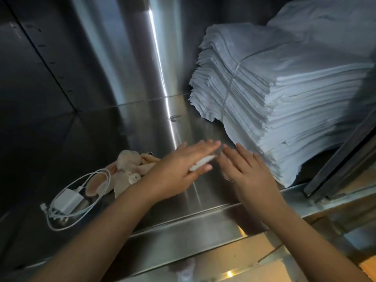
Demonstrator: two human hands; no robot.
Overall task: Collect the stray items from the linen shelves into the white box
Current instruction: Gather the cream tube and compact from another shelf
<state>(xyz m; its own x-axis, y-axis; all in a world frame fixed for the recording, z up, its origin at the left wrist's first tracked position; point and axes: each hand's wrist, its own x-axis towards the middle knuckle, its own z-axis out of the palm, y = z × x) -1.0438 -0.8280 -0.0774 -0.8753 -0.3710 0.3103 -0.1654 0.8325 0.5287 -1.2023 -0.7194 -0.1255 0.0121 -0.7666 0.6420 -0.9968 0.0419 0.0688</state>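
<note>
On a steel shelf point(158, 123), my left hand point(179, 165) lies flat with a small white flat item point(201, 162) pinched between its fingers and thumb. My right hand point(244, 169) is beside it, fingers spread, resting over something clear near the linen stack; what lies under it is hidden. A beige plush toy point(126, 169) lies left of my left hand. A white charger block with its coiled cable point(69, 200) sits at the shelf's front left. The white box is not in view.
A tall tied stack of folded white linen point(284, 94) fills the shelf's right side. Steel walls close the back and left. The shelf's front lip point(183, 231) runs below my wrists. A metal door frame point(341, 159) stands at the right.
</note>
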